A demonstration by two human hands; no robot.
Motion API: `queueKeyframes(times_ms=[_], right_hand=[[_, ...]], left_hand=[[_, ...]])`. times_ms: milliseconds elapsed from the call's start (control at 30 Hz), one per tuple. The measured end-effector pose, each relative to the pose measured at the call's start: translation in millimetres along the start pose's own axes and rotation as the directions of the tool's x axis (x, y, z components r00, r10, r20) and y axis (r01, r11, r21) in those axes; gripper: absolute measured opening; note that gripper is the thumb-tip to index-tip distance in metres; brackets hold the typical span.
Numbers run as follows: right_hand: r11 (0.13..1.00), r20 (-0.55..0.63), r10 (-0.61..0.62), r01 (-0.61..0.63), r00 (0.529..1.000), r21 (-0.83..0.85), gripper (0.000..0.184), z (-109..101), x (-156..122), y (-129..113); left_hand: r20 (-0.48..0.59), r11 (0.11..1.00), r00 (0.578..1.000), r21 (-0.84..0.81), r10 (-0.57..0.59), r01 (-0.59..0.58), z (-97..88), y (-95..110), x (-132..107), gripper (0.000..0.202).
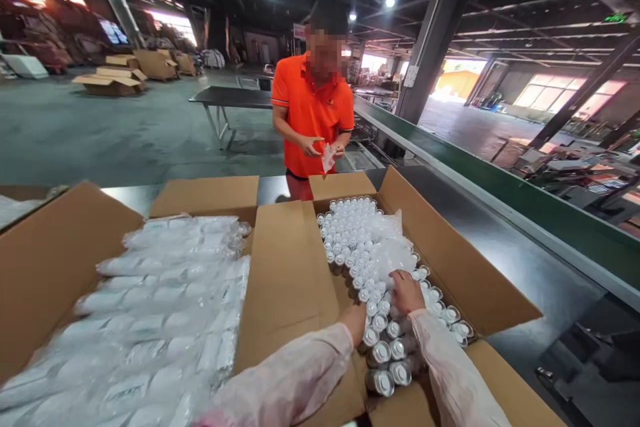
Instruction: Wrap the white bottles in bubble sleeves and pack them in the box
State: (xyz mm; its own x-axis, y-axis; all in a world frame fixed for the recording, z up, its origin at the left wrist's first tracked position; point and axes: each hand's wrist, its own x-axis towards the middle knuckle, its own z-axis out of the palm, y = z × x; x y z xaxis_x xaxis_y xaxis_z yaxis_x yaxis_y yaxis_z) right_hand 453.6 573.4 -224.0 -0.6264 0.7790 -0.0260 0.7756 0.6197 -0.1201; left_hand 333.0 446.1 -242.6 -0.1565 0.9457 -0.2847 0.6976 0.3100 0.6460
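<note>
Both my hands reach into an open cardboard box packed with several small upright bottles with white caps. My right hand is curled over the bottle tops and a crumpled clear plastic sheet near the box's middle. My left hand dips down beside the left box flap, with its fingers hidden among the bottles. Both arms wear pale pink sleeves.
A second open box at left holds several clear bagged packs. Across the dark table a person in an orange shirt holds a small clear bag. A green conveyor runs along the right. Flattened cartons lie on the far floor.
</note>
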Motion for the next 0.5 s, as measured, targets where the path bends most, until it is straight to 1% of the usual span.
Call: queueKeyframes(times_ms=[100, 133, 167, 200, 233, 267, 300, 333, 367, 400, 433, 467, 500], right_hand=[[0.993, -0.008, 0.070, -0.070, 0.998, -0.090, 0.036, 1, -4, 18], [0.991, -0.007, 0.077, -0.077, 0.997, -0.110, 0.032, 1, -5, 22], [0.989, -0.005, 0.079, -0.079, 0.997, -0.125, 0.029, 1, -5, 24], [0.988, -0.002, 0.077, -0.077, 0.997, -0.134, 0.026, 0, -6, 24], [0.988, -0.001, 0.074, -0.074, 0.997, -0.138, 0.024, 0, -6, 24], [0.988, -0.001, 0.072, -0.072, 0.997, -0.136, 0.022, -1, -6, 24], [0.989, -0.002, 0.070, -0.070, 0.998, -0.129, 0.020, -1, -6, 23], [0.991, -0.006, 0.071, -0.071, 0.997, -0.116, 0.017, -2, -6, 22], [0.992, -0.012, 0.073, -0.074, 0.997, -0.099, 0.014, -3, -6, 22], [0.994, -0.021, 0.078, -0.079, 0.997, -0.077, 0.012, -3, -6, 21], [0.995, -0.034, 0.084, -0.086, 0.996, -0.050, 0.013, -4, -6, 21], [0.995, -0.051, 0.093, -0.094, 0.994, -0.017, 0.016, -5, -6, 21], [0.994, -0.073, 0.108, -0.107, 0.991, 0.021, 0.017, -6, -6, 20]], left_hand=[[-0.018, 0.998, 0.998, 0.027, 0.064, -0.064, -14.8, -9, -10, 0.025], [-0.044, 0.995, 0.994, -0.003, 0.100, -0.100, -22.6, -12, -16, 0.025], [-0.081, 0.987, 0.988, -0.080, 0.132, -0.139, -31.3, -15, -24, 0.025], [-0.126, 0.962, 0.981, -0.212, 0.147, -0.172, -40.8, -19, -33, 0.025], [-0.172, 0.899, 0.975, -0.390, 0.140, -0.198, -50.4, -23, -44, 0.024], [-0.213, 0.780, 0.971, -0.588, 0.106, -0.214, -59.9, -27, -56, 0.024], [-0.226, 0.608, 0.973, -0.765, 0.053, -0.211, -68.8, -32, -69, 0.027], [-0.209, 0.413, 0.978, -0.891, -0.002, -0.190, -76.7, -37, -83, 0.030], [-0.174, 0.217, 0.983, -0.963, -0.052, -0.159, -83.2, -43, -97, 0.033], [-0.122, 0.047, 0.988, -0.992, -0.096, -0.118, -87.8, -49, -112, 0.035], [-0.056, -0.087, 0.989, -0.994, -0.133, -0.068, -90.3, -55, -127, 0.036], [0.011, -0.186, 0.986, -0.982, -0.164, -0.020, -90.6, -61, -142, 0.036], [0.074, -0.253, 0.980, -0.967, -0.187, 0.025, -88.6, -68, -155, 0.035]])
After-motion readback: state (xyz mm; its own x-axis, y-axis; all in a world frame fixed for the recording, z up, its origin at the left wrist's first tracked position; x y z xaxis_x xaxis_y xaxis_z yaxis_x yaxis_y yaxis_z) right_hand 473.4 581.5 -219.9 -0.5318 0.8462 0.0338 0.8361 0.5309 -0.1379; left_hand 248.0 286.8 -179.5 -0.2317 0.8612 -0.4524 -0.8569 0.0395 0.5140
